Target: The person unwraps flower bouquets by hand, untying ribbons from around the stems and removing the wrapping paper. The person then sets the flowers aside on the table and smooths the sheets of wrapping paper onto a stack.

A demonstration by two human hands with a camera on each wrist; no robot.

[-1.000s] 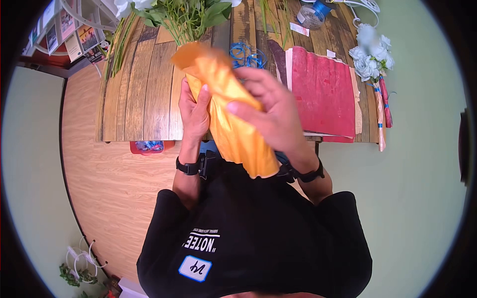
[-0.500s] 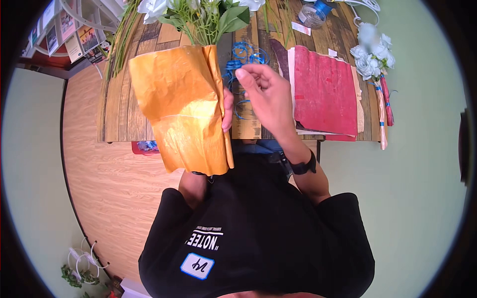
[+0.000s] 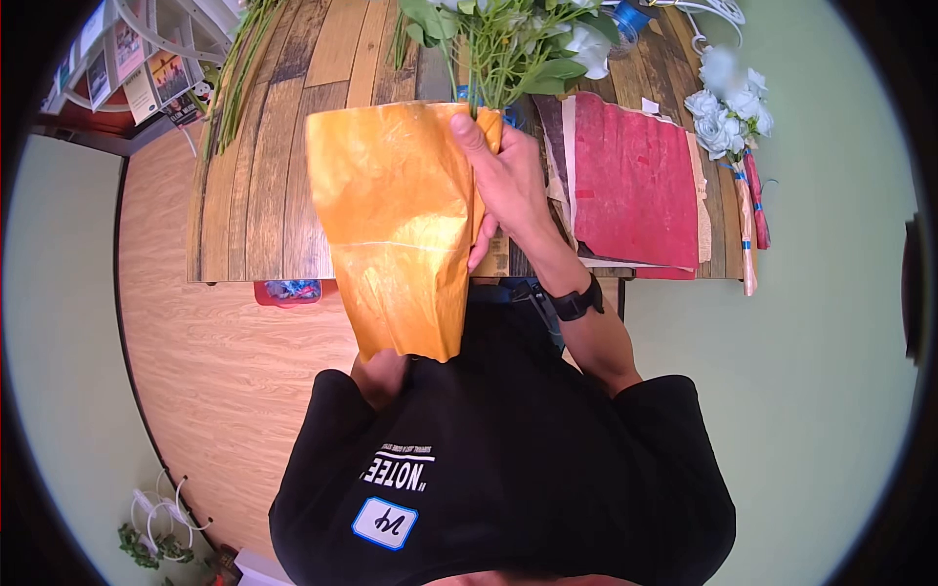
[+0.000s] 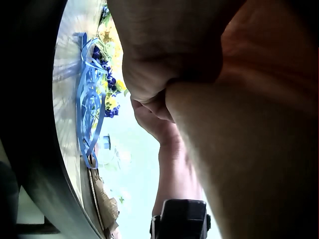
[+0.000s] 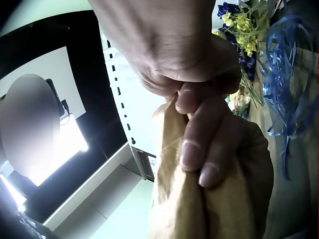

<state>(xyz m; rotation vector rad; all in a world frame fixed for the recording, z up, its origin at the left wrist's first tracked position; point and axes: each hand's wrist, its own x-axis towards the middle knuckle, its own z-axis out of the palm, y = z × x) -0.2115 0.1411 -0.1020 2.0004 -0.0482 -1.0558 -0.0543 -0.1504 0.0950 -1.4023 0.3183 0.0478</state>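
Orange wrapping paper [image 3: 396,225] stands upright around the stems of a bunch of white flowers with green leaves [image 3: 508,49]. My left hand [image 3: 485,242] is mostly hidden behind the paper; its fingertips curl round the right-hand edge, and in the right wrist view these fingers [image 5: 209,134] press on the folded paper [image 5: 174,189]. The right hand [image 3: 508,176] grips the upper right edge of the wrap, thumb in front near the stems. Both hands touch or nearly touch in the right wrist view.
Red paper sheets [image 3: 635,181] lie on the wooden table [image 3: 293,186] at the right. Beyond them is a small wrapped white bouquet [image 3: 728,127]. Curled blue ribbon [image 5: 279,74] lies near the hands. Loose green stems [image 3: 239,88] are at the left.
The paper first swung round to show its broad side, then moved right together with the flowers. My right hand let go of it, then took hold at its upper right edge.
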